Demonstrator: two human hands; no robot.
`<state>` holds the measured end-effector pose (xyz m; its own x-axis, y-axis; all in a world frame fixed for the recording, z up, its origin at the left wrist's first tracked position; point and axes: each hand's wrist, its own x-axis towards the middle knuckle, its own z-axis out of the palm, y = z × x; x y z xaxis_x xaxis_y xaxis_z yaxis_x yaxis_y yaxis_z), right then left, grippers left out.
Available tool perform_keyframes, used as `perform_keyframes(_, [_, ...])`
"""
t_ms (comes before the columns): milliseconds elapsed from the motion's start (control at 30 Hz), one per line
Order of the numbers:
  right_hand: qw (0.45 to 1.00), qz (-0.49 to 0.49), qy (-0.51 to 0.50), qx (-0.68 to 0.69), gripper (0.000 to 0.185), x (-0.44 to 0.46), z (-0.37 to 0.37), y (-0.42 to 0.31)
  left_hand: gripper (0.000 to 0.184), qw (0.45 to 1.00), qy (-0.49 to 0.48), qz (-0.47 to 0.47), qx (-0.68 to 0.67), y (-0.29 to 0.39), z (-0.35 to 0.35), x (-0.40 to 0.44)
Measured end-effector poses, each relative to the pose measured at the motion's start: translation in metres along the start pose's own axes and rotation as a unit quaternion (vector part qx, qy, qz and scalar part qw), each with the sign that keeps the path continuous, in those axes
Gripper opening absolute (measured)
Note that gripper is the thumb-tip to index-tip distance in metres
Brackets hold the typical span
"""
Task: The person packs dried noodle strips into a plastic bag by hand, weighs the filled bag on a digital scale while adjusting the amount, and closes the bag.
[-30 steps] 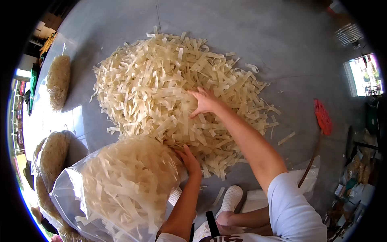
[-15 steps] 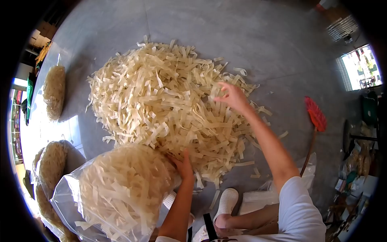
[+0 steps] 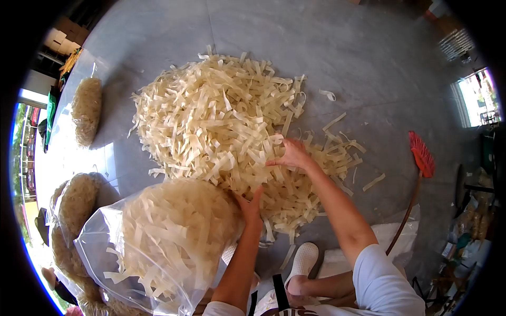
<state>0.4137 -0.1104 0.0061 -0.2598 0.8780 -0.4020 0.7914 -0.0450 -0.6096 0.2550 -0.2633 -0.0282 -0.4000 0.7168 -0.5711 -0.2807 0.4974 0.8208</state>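
A large heap of pale cream strips [image 3: 211,116] lies on the grey floor in front of me. At its near left rests a clear plastic bag [image 3: 100,231] stuffed with the same strips, its mouth facing the heap. My left hand [image 3: 250,208] is at the bag's mouth, thumb and fingers spread apart against the strips; whether it touches the bag's rim I cannot tell. My right hand [image 3: 293,155] reaches into the right side of the heap, thumb and fingers apart around loose strips, with some fingertips hidden among them.
Filled bags stand at the left, one farther off [image 3: 86,113] and others close by [image 3: 76,205]. A red broom [image 3: 421,155] with a brown handle lies right. Flat plastic [image 3: 390,237] lies by my white shoes [image 3: 303,258]. Loose strips [image 3: 374,181] are scattered right of the heap.
My right hand has moved inward toward the bag, dragging strips with it, and the heap's right side is now partly parted. My left hand stays at the bag's mouth. The view has shifted slightly.
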Motion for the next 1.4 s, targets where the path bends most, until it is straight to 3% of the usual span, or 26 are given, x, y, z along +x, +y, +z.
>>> perform_keyframes(33, [1.000,-0.004,0.001,0.000,0.113,-0.011,0.009,-0.001,0.082,1.000,0.001,0.003,-0.001,0.006,0.003,-0.002])
perform_keyframes(100, [0.978,0.015,-0.033,0.207,0.106,-0.030,0.022,-0.003,0.065,0.993,-0.053,-0.067,-0.077,0.010,0.006,-0.004])
perform_keyframes(133, [0.978,0.011,-0.029,0.206,0.106,-0.035,0.030,0.000,0.065,0.993,-0.055,-0.063,-0.079,0.010,0.006,-0.005])
perform_keyframes(200, [0.957,-0.044,-0.046,0.284,0.093,-0.044,0.039,0.003,0.047,0.984,-0.098,-0.080,-0.125,0.011,0.007,-0.012])
perform_keyframes(300, [0.917,-0.028,0.038,0.397,0.080,-0.084,0.043,-0.011,0.038,0.982,-0.151,-0.006,-0.115,0.017,0.009,-0.036])
perform_keyframes(400, [0.894,-0.069,0.138,0.421,0.072,-0.114,0.053,-0.018,0.036,0.985,-0.147,-0.021,-0.092,0.029,0.005,-0.068])
perform_keyframes(500, [0.894,-0.030,0.067,0.441,0.068,-0.146,0.036,-0.031,0.033,0.978,-0.172,0.004,-0.118,0.041,0.001,-0.096])
perform_keyframes(633, [0.857,-0.074,0.143,0.489,0.067,-0.194,0.010,-0.068,0.031,0.978,-0.204,0.027,-0.045,0.072,-0.009,-0.133])
perform_keyframes(700, [0.829,-0.116,0.221,0.500,0.065,-0.225,-0.007,-0.089,0.029,0.959,-0.256,0.107,-0.059,0.088,-0.009,-0.154])
perform_keyframes(800, [0.826,-0.147,0.289,0.462,0.066,-0.258,-0.024,-0.106,0.027,0.944,-0.293,0.120,-0.089,0.112,-0.012,-0.187])
perform_keyframes(933, [0.800,-0.192,0.316,0.472,0.066,-0.284,-0.037,-0.122,0.026,0.931,-0.302,0.193,-0.069,0.151,-0.019,-0.236])
perform_keyframes(1000, [0.767,-0.237,0.319,0.504,0.062,-0.307,-0.045,-0.138,0.026,0.907,-0.319,0.275,-0.025,0.161,-0.026,-0.248])
perform_keyframes(1200, [0.777,-0.225,0.341,0.480,0.045,-0.331,-0.052,-0.163,0.023,0.873,-0.382,0.299,-0.043,0.180,-0.047,-0.271])
perform_keyframes(1400, [0.795,-0.208,0.321,0.472,0.042,-0.345,-0.057,-0.177,0.030,0.883,-0.368,0.275,-0.092,0.177,-0.049,-0.277])
